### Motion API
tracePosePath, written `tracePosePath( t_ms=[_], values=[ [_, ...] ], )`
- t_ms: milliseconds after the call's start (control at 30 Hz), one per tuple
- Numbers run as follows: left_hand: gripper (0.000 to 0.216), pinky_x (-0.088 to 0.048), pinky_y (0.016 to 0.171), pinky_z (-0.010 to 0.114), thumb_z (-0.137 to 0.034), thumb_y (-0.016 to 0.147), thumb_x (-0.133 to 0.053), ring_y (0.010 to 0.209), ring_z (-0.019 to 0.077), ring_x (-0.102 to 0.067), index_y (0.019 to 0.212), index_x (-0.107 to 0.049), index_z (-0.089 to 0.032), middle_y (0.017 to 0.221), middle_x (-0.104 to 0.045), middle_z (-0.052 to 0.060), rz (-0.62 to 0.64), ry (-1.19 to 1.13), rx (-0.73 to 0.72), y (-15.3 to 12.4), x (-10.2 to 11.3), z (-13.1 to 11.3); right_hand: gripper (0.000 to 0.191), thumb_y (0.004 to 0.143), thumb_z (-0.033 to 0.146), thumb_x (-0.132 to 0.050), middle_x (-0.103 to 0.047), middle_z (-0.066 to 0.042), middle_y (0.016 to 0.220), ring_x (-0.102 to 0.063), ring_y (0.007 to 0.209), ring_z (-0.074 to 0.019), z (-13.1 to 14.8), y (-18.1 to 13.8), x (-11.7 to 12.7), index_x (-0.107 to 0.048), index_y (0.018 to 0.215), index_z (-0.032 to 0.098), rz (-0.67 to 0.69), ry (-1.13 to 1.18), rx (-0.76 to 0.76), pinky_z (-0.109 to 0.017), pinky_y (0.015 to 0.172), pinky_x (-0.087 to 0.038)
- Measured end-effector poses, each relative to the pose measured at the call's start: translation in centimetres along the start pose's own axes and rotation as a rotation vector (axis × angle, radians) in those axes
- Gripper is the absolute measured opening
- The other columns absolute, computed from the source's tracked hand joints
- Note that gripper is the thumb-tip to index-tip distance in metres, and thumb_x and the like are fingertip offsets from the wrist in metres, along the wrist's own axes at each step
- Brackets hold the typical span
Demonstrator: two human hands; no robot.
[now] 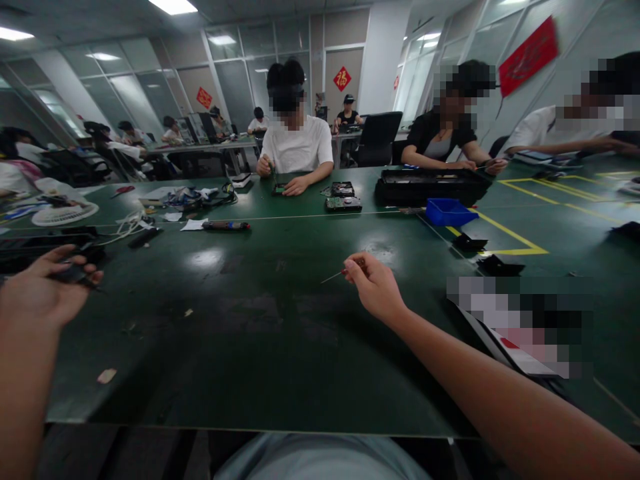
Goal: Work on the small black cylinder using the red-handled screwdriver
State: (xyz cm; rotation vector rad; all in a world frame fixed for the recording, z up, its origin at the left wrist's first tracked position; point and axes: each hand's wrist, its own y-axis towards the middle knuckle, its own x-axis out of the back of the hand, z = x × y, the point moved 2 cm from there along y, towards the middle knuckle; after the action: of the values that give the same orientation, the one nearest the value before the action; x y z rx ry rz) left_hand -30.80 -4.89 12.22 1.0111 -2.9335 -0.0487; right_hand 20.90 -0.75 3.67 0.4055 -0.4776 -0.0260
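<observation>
My right hand [374, 285] hovers over the middle of the green table [280, 333], fingers pinched on a thin screwdriver [334, 274] whose metal tip points left. My left hand [43, 288] is at the far left edge, fingers curled around a small dark part [75, 273] that I cannot identify. The two hands are far apart, with bare table surface between them.
Across the table a person in a white shirt [298, 148] works on a small board. Hard drives [343, 197], a black case [430, 187], a blue tray [447, 212] and cables [190, 199] lie on the far half. A blurred flat object [520, 327] sits at my right.
</observation>
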Motion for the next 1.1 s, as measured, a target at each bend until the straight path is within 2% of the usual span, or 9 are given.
tracePosePath(
  t_ms=[133,200,333,467,633,800,900,1000,1100],
  values=[
    [0.022,-0.047,0.075,0.026,0.001,0.083,-0.04,0.066,0.011,-0.049,0.09,-0.053,-0.015,0.064,-0.054,-0.004,0.032,-0.18,0.035,-2.0,-4.9,-0.5,0.022,0.096,0.04,-0.051,-0.071,-0.004,0.078,-0.069,0.074,-0.0203,0.2,0.0,0.0,-0.062,0.092,0.022,-0.001,0.009,-0.009,-0.035,0.069,-0.051],
    [0.023,-0.046,0.076,0.027,0.0,0.084,-0.041,0.065,0.0119,-0.048,0.093,-0.056,-0.015,0.065,-0.054,-0.003,0.102,-0.207,0.069,-3.1,-7.6,-0.4,0.022,0.096,0.04,-0.051,-0.072,-0.004,0.079,-0.069,0.075,-0.0207,0.2,0.0,0.0,-0.062,0.092,0.022,0.005,0.012,-0.012,-0.035,0.07,-0.051],
    [0.03,-0.042,0.072,0.028,-0.002,0.08,-0.045,0.065,0.014,-0.048,0.103,-0.06,-0.015,0.067,-0.053,-0.001,0.337,-0.256,0.12,-5.0,-12.6,0.3,0.022,0.096,0.04,-0.051,-0.071,-0.004,0.076,-0.068,0.073,-0.0205,0.0,0.0,-0.1,-0.062,0.091,0.022,-0.009,0.027,0.0,-0.035,0.071,-0.052],
    [0.04,-0.04,0.066,0.028,-0.003,0.069,-0.051,0.066,0.0162,-0.05,0.106,-0.061,-0.014,0.071,-0.053,0.002,0.537,-0.286,0.137,-7.2,-17.1,1.0,0.023,0.096,0.041,-0.052,-0.071,-0.004,0.078,-0.069,0.074,-0.0207,-0.1,0.0,-0.1,-0.062,0.093,0.022,-0.008,0.032,0.002,-0.036,0.071,-0.052],
    [0.048,-0.043,0.066,0.03,-0.006,0.058,-0.053,0.069,0.0179,-0.051,0.105,-0.063,-0.011,0.074,-0.054,0.005,0.71,-0.299,0.116,-10.7,-21.9,1.6,0.022,0.097,0.04,-0.05,-0.072,-0.005,0.081,-0.069,0.077,-0.0213,0.0,-0.1,-0.1,-0.062,0.093,0.022,-0.012,0.023,0.004,-0.036,0.073,-0.052],
    [0.041,-0.041,0.067,0.03,-0.011,0.06,-0.049,0.07,0.0178,-0.051,0.099,-0.063,-0.011,0.075,-0.055,0.005,0.783,-0.212,0.124,-14.5,-25.3,3.1,0.022,0.097,0.04,-0.05,-0.071,-0.005,0.083,-0.068,0.078,-0.0211,-0.2,-0.1,-0.2,-0.062,0.094,0.022,-0.008,0.009,0.01,-0.035,0.072,-0.051],
    [0.041,-0.042,0.075,0.033,-0.012,0.067,-0.048,0.079,0.0191,-0.054,0.105,-0.061,-0.014,0.085,-0.058,0.006,0.855,-0.053,0.014,-16.3,-26.8,4.6,0.023,0.098,0.041,-0.05,-0.071,-0.005,0.083,-0.068,0.078,-0.0212,-0.2,-0.1,-0.2,-0.062,0.094,0.022,-0.004,0.0,0.009,-0.035,0.071,-0.05],
    [0.053,-0.044,0.087,0.037,-0.006,0.067,-0.052,0.095,0.0221,-0.057,0.118,-0.055,-0.017,0.102,-0.06,0.007,0.945,0.213,-0.194,-17.5,-27.7,6.4,0.024,0.097,0.043,-0.05,-0.071,-0.005,0.084,-0.067,0.078,-0.0214,-0.1,-0.2,-0.3,-0.062,0.095,0.022,0.004,-0.017,0.006,-0.034,0.071,-0.049],
    [0.051,-0.043,0.097,0.041,-0.001,0.074,-0.051,0.106,0.024,-0.056,0.121,-0.054,-0.018,0.113,-0.06,0.01,0.944,0.423,-0.364,-17.8,-28.0,8.0,0.023,0.098,0.042,-0.049,-0.071,-0.004,0.085,-0.067,0.079,-0.0213,-0.1,-0.2,-0.3,-0.063,0.097,0.022,0.004,-0.024,0.0,-0.034,0.071,-0.049]
  ],
)
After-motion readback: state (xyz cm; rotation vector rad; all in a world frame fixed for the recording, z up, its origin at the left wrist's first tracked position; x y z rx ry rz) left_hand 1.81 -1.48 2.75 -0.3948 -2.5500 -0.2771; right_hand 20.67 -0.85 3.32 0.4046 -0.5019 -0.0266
